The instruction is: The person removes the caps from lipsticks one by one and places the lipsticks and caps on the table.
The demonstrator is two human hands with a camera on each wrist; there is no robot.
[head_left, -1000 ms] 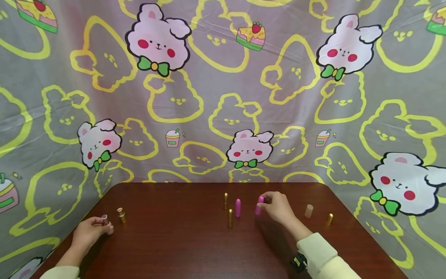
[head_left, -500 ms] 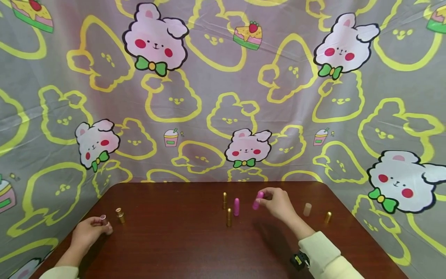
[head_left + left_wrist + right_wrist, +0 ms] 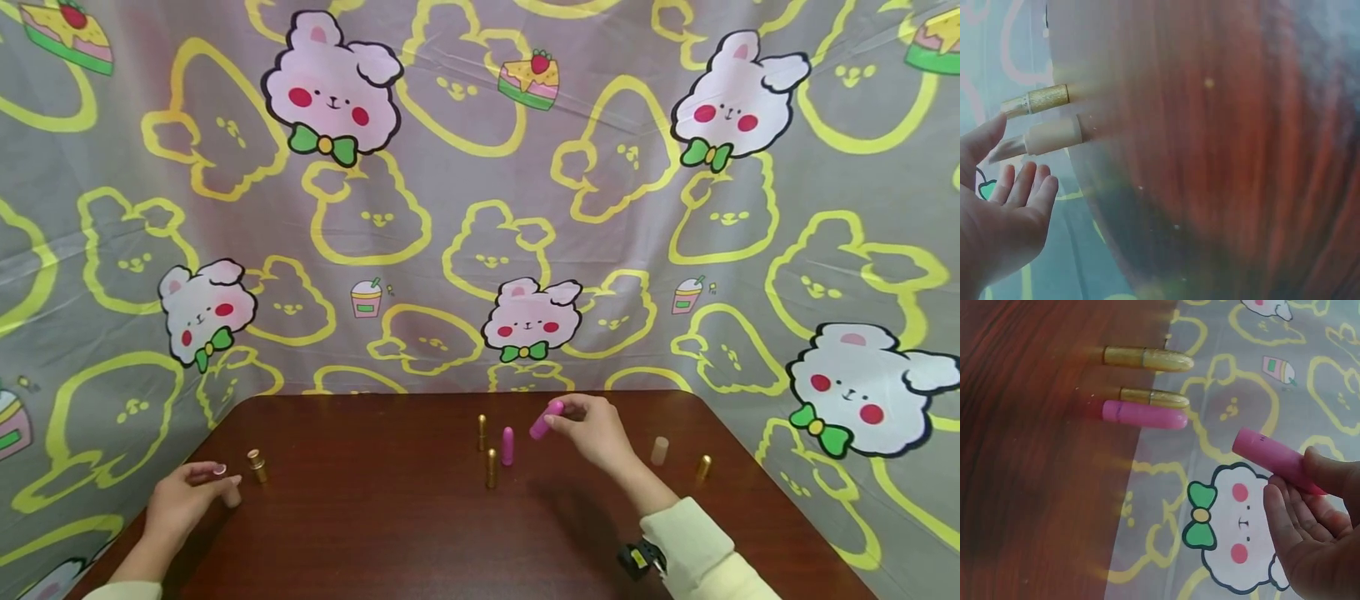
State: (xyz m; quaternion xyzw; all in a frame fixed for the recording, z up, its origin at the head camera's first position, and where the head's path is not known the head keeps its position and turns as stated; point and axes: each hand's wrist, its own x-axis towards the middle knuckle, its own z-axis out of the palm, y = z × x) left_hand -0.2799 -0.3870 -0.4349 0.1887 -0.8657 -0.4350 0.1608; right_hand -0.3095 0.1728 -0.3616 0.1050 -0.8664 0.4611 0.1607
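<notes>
On the left of the table, my left hand (image 3: 180,500) is beside an uncapped lipstick (image 3: 1054,134) with a beige base. Its thumb and fingers are spread apart, with a gap to the lipstick in the left wrist view. Next to that stands an uncapped gold lipstick (image 3: 257,467). My right hand (image 3: 600,432) pinches a pink lipstick (image 3: 542,423) between thumb and fingers, tilted and raised above the table. Left of it, another pink lipstick (image 3: 507,447) stands upright with two gold lipsticks (image 3: 491,469) close by.
A beige cap (image 3: 659,451) and a small gold cap (image 3: 705,467) stand on the right of the brown table (image 3: 360,517). A patterned cloth (image 3: 420,250) with rabbit faces hangs around the back and sides.
The right hand has lifted the pink lipstick and tilted it, moving slightly up and left. My left hand's fingers have loosened from the beige-based lipstick, which stays standing.
</notes>
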